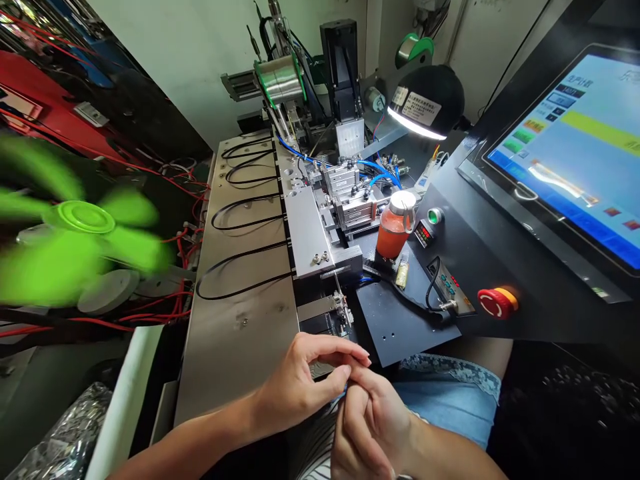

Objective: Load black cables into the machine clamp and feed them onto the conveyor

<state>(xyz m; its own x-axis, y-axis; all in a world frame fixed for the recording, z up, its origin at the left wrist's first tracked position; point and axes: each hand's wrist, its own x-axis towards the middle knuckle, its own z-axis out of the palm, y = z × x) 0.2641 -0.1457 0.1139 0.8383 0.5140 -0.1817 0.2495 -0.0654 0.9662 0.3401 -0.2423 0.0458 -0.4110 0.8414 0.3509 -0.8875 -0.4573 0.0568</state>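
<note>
In front of my body, both hands meet at the near end of the machine. My left hand [300, 383] has its fingers stretched toward the right hand, with a gap between thumb and forefinger; its fingertips touch or nearly touch the other hand. My right hand [373, 427] is closed, its fingers curled in; whatever it may hold is hidden. Just beyond the hands lies a small metal clamp mechanism [343, 310]. Several black cable loops [240, 247] rest on the metal table [250, 353], their ends running to the long metal bar [307, 230].
A green fan [85, 217] spins at left. Behind the bar stand pneumatic cylinders [355, 197] and a solder wire spool [280, 80]. An orange-filled bottle [394, 230], a lit lamp [425, 103], a red emergency stop button [497, 303] and a touchscreen [575, 153] are at right.
</note>
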